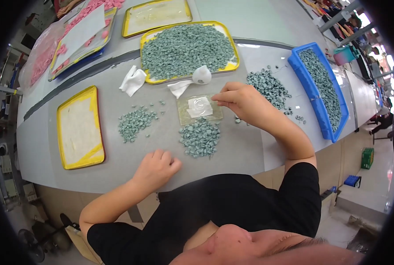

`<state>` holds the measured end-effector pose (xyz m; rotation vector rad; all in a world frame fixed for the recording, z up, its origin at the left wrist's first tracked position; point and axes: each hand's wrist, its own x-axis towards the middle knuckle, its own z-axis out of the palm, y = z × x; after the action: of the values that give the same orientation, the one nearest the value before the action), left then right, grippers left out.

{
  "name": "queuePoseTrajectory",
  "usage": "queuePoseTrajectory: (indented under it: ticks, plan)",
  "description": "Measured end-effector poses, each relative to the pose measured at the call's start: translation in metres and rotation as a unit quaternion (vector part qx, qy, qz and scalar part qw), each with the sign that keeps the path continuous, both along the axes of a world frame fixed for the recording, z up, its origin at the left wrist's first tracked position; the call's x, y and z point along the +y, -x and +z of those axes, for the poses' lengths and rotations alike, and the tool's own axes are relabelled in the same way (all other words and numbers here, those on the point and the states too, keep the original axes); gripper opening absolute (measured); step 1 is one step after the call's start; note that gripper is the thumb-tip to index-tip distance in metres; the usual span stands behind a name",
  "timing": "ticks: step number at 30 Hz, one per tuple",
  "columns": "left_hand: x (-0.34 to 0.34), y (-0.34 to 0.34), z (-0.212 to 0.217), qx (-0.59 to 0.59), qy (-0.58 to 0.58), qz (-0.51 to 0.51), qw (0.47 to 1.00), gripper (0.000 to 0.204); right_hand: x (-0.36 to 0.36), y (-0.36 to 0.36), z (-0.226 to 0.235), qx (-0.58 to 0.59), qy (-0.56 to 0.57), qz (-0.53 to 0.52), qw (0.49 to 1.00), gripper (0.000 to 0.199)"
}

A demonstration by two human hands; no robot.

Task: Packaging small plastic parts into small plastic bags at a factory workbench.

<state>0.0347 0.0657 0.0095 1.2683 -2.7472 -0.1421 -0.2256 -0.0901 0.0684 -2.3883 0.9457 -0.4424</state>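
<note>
My right hand point(239, 100) hovers at the right edge of a small greenish plate point(184, 115), thumb and fingers pinched together. Whatever lies between the fingertips is too small to make out. White tape and a clear round disc point(201, 106) sit on the middle of that plate. Just in front of it is a heap of small grey-green pieces point(200, 139). My left hand point(155, 170) rests on the table near the front edge with its fingers curled in; what they may hold is hidden. A smaller heap of similar pieces point(136, 123) lies beyond it to the left.
A yellow-rimmed tray point(237, 62) full of grey-green pieces stands behind. Crumpled white cloths point(133, 81) and a white rounded object point(201, 75) lie before it. Dark green pieces point(267, 88) are spread right, beside a blue bin point(314, 97). A yellow-edged tray point(79, 128) lies left.
</note>
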Motion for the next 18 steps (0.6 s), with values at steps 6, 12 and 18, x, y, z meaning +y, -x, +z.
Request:
queuePoseTrajectory:
  ticks: [6,12,18]
  plan:
    - [-0.018,-0.003,-0.008,0.205,-0.011,0.028,0.978,0.016,-0.005,0.009,-0.004,0.003,0.033,-0.034,0.999,0.017]
    - [-0.069,0.032,0.043,0.705,-0.532,0.229,0.409,0.017,0.002,0.016,-0.011,0.13,0.058,-0.007,0.99,0.013]
    - [-0.084,0.048,0.025,0.763,-0.481,0.223,0.369,0.018,0.017,0.012,-0.013,0.137,0.092,0.013,0.986,0.014]
